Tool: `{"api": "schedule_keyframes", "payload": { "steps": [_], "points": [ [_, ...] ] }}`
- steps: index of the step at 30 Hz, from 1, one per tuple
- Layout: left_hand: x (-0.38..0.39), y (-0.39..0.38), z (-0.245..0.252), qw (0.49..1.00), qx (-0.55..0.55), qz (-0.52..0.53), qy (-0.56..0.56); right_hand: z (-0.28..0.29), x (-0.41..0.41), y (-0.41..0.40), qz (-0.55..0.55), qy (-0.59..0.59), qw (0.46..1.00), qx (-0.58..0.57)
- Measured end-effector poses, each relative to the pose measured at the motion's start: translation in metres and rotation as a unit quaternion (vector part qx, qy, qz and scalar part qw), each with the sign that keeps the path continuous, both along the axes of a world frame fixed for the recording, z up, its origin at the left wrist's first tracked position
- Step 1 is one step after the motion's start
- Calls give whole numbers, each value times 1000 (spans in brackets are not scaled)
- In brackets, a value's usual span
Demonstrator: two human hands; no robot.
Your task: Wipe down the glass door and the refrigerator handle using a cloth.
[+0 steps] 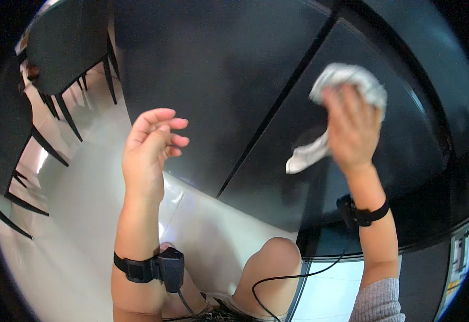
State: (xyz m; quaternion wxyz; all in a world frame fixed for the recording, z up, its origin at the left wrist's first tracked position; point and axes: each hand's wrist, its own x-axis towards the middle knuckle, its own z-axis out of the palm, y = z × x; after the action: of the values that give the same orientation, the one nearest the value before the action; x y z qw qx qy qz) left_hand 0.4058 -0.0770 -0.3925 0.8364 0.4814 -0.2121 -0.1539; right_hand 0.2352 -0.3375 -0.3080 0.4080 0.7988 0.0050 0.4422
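My right hand [353, 126] presses a white cloth [347, 76] with faint grey stripes against a dark, glossy cabinet front [202, 80]. Part of the cloth hangs out below the palm, and the hand is slightly blurred. On the left, my left hand [152, 139] hovers before the same dark surface with its fingers loosely curled and nothing in them. A dark groove [279, 100] runs slantwise between two panels, left of the cloth.
Dark chairs [69, 48] with thin black legs stand at the left on a pale glossy floor [81, 193]. Both forearms wear black straps with devices, and a black cable [283, 277] loops over my bent knee [277, 257]. A bright glass pane [331, 285] lies at lower right.
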Motion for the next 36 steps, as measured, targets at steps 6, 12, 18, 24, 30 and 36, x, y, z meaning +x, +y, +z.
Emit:
{"api": "schedule_keyframes", "payload": {
  "steps": [6, 12, 18, 24, 30, 36],
  "points": [
    [11, 3, 1, 999, -25, 30, 19, -11, 102, 43, 2, -36, 998, 56],
    [11, 1, 5, 995, -71, 57, 41, -219, 122, 46, 6, 462, 887, -29],
    [16, 40, 3, 996, -32, 80, -29, -215, 54, 30, 7, 458, 885, 87],
    [39, 61, -12, 994, 13, 103, -32, -28, 56, 31, 22, 144, 988, 54],
    [35, 54, -5, 993, 1, 108, -54, 31, 121, 31, -17, -97, 992, -82],
    [30, 64, 9, 986, -93, 141, 4, -116, 190, 101, 5, 244, 958, 151]
  ]
}}
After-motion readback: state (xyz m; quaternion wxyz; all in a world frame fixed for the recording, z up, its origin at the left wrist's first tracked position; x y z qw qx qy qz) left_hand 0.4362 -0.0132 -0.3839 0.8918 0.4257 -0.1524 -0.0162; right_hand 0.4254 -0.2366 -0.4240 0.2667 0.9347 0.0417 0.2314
